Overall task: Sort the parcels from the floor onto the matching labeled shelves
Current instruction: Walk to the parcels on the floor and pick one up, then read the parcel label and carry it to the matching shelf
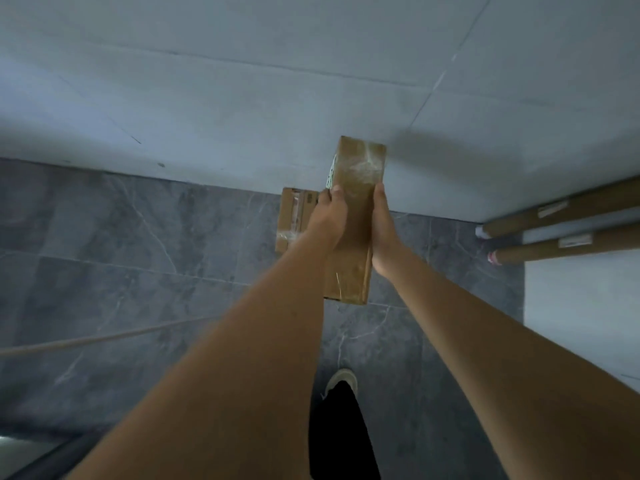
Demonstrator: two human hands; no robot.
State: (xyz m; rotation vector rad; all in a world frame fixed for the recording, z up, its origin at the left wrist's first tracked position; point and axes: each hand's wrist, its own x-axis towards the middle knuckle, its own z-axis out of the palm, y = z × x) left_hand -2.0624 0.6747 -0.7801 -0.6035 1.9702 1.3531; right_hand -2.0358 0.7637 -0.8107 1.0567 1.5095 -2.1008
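Observation:
I hold a long brown cardboard parcel (356, 188), wrapped in clear tape, out in front of me above the floor. My left hand (327, 221) grips its left side and my right hand (382, 230) grips its right side, fingers curled round the edges. A white label shows on the parcel's upper left face. A second flat cardboard parcel (294, 216) lies on the dark floor against the wall, partly hidden behind my left hand.
Two long cardboard tubes (568, 211) with white labels stick out at the right by a white panel (581, 306). The pale wall (242, 98) meets the grey marble floor (138, 254). My shoe (343, 379) is below. A thin cord (104, 337) crosses the floor at left.

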